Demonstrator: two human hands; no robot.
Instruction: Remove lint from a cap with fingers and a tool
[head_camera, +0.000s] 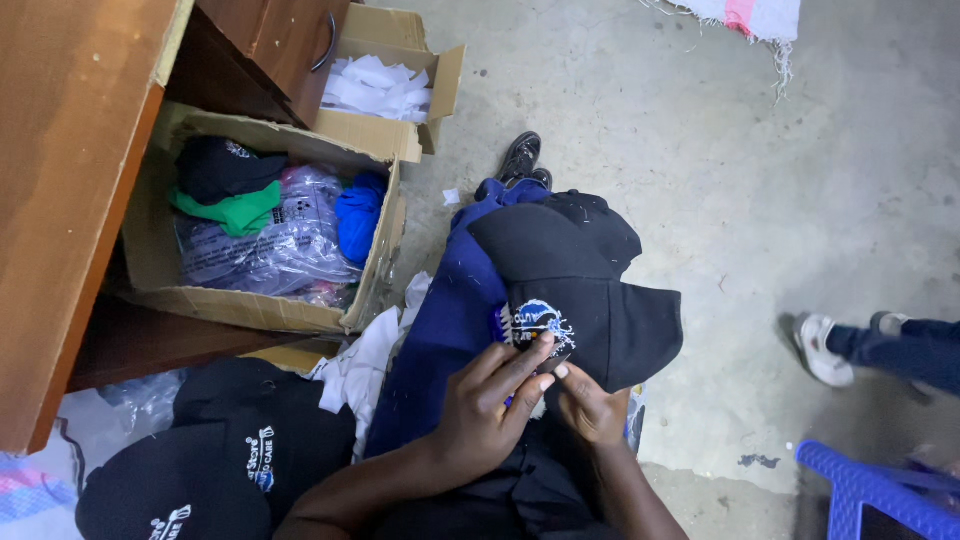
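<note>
You're mid-trim on the black cap (590, 300) resting on your lap: left hand (480, 410) pinches its embroidered patch (535, 325), right hand (590, 405) grips the cap's edge beside it; next likely calls for careful fingertip picking.

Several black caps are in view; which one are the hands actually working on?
The black cap on the lap, over the blue garment. The left hand and right hand pinch its embroidered patch. The other black caps lie untouched at lower left.
</note>
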